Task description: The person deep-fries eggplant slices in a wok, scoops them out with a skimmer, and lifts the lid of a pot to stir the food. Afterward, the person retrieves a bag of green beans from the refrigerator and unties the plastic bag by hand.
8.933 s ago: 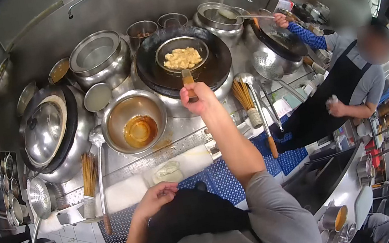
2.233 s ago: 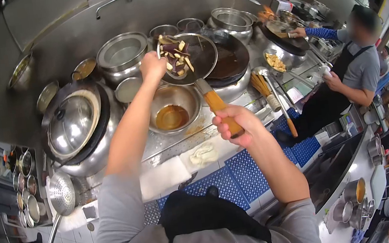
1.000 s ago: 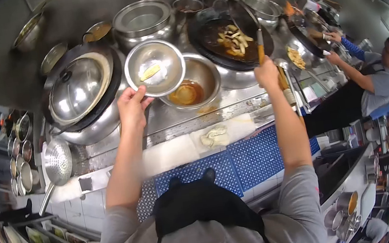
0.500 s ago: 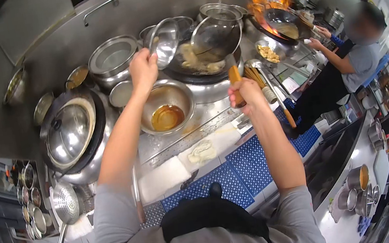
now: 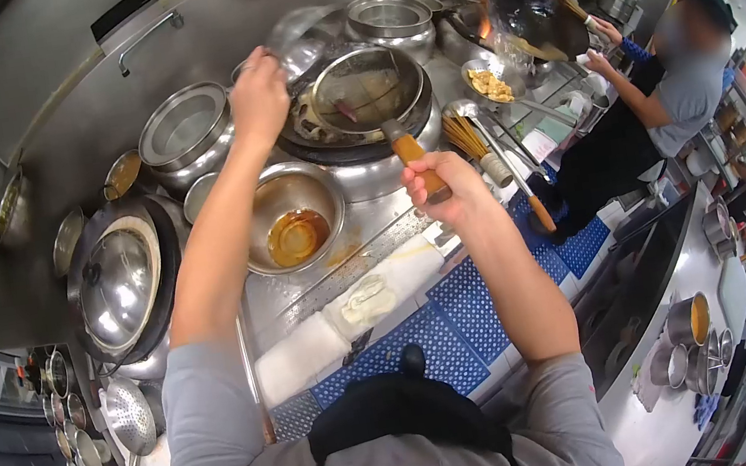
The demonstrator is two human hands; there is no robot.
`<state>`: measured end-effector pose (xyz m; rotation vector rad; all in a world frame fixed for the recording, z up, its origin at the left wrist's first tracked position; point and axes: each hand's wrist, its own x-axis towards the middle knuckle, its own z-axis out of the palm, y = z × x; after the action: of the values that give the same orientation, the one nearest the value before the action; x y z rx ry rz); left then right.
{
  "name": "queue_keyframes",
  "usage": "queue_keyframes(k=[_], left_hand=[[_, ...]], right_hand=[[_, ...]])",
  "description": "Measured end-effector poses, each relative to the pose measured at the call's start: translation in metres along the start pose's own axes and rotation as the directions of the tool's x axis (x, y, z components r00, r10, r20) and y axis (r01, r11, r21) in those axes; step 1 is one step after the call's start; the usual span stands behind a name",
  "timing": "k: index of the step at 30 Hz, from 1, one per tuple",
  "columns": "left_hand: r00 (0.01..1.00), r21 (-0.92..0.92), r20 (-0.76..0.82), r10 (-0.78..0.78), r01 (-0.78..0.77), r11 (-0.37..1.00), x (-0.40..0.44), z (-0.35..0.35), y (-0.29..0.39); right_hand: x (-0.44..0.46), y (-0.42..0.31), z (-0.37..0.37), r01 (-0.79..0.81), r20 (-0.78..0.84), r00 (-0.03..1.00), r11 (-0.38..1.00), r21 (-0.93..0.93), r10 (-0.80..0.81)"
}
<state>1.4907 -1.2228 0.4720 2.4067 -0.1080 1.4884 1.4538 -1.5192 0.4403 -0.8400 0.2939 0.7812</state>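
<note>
My left hand (image 5: 260, 100) is raised over the stove, closed on the edge of a shiny metal bowl (image 5: 303, 41), which is tilted and blurred by motion. My right hand (image 5: 448, 185) is wrapped around the thick wooden handle of a round strainer (image 5: 371, 89). Its rim sits over a dark wok (image 5: 342, 153) on the burner, with some pale food showing at the left side. Nearer to me, between my forearms, a steel mixing bowl (image 5: 325, 192) holds amber liquid.
A domed lid (image 5: 124, 275) covers a wok at left. Metal pots (image 5: 184, 131) line the back. At right lie a bamboo brush (image 5: 476, 145), a ladle (image 5: 508, 165) and a strainer of yellowish food (image 5: 490, 85). A co-worker (image 5: 680, 95) holds another wok (image 5: 539, 20) near flames.
The round strainer has come down from a tilted, raised position to lie over the wok. The metal bowl in my left hand has moved up and away. The co-worker's wok has lifted and flames shrank.
</note>
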Motion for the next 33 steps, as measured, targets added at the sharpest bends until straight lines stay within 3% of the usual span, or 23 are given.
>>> queue_keyframes(k=[2, 3, 4, 6, 8, 9, 10, 13, 17, 20, 23, 24, 26, 29, 33], left_hand=[[0.988, -0.012, -0.132, -0.085, 0.084, 0.996, -0.022, -0.035, -0.012], [0.946, -0.166, -0.014, -0.323, 0.317, 0.934, -0.04, -0.063, -0.013], [0.844, -0.285, 0.134, -0.519, 0.535, 0.795, -0.06, -0.095, -0.007], [0.762, -0.546, 0.111, -0.638, 0.583, 0.602, -0.112, -0.138, 0.003], [0.639, -0.647, 0.177, -0.749, 0.649, 0.4, -0.164, -0.178, 0.016], [0.586, -0.663, 0.198, -0.786, 0.67, 0.333, -0.188, -0.194, 0.02], [0.533, -0.677, 0.222, -0.816, 0.687, 0.264, -0.209, -0.208, 0.025], [0.405, -0.7, 0.26, -0.876, 0.704, 0.117, -0.253, -0.233, 0.046], [0.305, -0.709, 0.288, -0.908, 0.705, 0.012, -0.287, -0.25, 0.06], [0.279, -0.722, 0.259, -0.925, 0.692, 0.007, -0.292, -0.266, 0.06], [0.229, -0.729, 0.253, -0.94, 0.683, -0.029, -0.302, -0.28, 0.057], [0.218, -0.735, 0.259, -0.941, 0.676, -0.045, -0.301, -0.283, 0.051], [0.222, -0.743, 0.286, -0.932, 0.666, -0.07, -0.299, -0.287, 0.042], [0.324, -0.798, 0.324, -0.889, 0.599, -0.072, -0.285, -0.279, 0.038], [0.392, -0.8, 0.429, -0.814, 0.583, -0.141, -0.274, -0.264, 0.035]], right_hand=[[0.006, 0.004, 0.002, 0.175, -0.007, 0.983, 0.939, -0.296, -0.185], [0.011, 0.008, 0.002, 0.252, 0.015, 0.962, 0.866, -0.432, -0.273], [0.019, 0.01, -0.003, 0.271, 0.01, 0.948, 0.791, -0.549, -0.318], [0.041, 0.013, -0.022, 0.284, 0.019, 0.912, 0.6, -0.748, -0.409], [0.068, 0.03, -0.037, 0.37, 0.193, 0.644, 0.08, -0.926, -0.74], [0.073, 0.039, -0.04, 0.312, 0.327, 0.475, -0.191, -0.931, -0.817], [0.053, 0.038, -0.019, 0.211, 0.161, 0.607, -0.037, -0.977, -0.778], [0.084, 0.044, -0.02, 0.104, 0.145, 0.546, -0.105, -0.989, -0.825], [0.104, 0.052, -0.007, 0.023, 0.102, 0.525, -0.105, -0.994, -0.845], [0.1, 0.065, -0.014, 0.222, 0.13, 0.43, -0.036, -0.974, -0.894], [0.104, 0.083, -0.032, 0.512, 0.131, 0.428, 0.12, -0.851, -0.894], [0.08, 0.092, -0.029, 0.522, -0.021, 0.674, 0.495, -0.695, -0.739], [0.034, 0.108, -0.018, 0.509, 0.013, 0.814, 0.701, -0.499, -0.581], [-0.014, 0.133, -0.019, 0.327, 0.029, 0.942, 0.892, -0.312, -0.335], [-0.029, 0.164, -0.039, 0.103, 0.149, 0.985, 0.99, -0.097, -0.088]])
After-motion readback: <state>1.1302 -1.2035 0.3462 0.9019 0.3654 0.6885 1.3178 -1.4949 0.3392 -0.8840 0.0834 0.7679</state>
